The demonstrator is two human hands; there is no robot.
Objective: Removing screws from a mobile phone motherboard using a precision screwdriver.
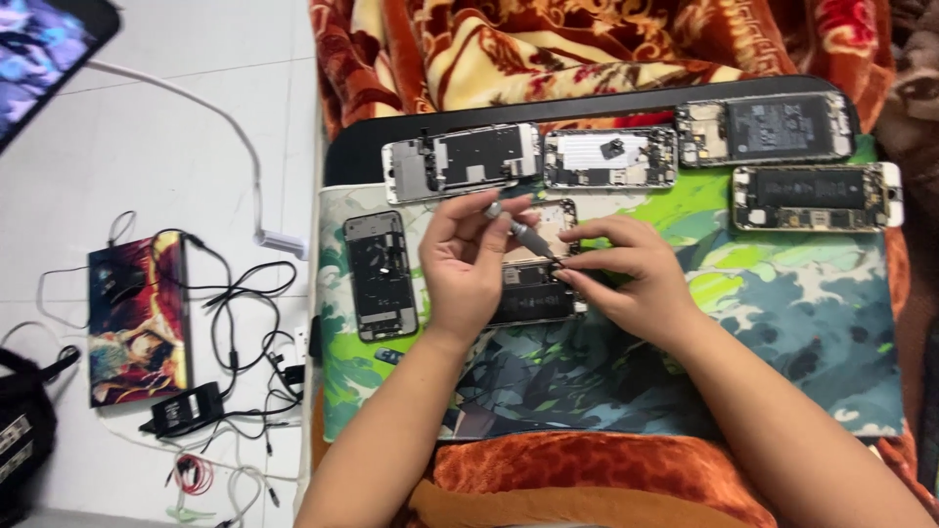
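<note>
- The left hand is closed narrowly around a small grey screwdriver, whose tip slants down onto the open phone at the middle of the mat.
- The right hand rests on the same phone, fingers pinched close at its right edge; I cannot tell whether they hold anything small.
- The open phone lies flat on the mat, partly hidden under both hands.
- Left of that phone, a dark phone frame lies apart from it on the mat.
- Above it, at the mat's far edge, three opened phones run in a row: a white one, a middle one, and one with a battery.
- A fourth opened phone lies to the upper right.
- Off the mat's left side, cables and a colourful box lie on the floor.
</note>
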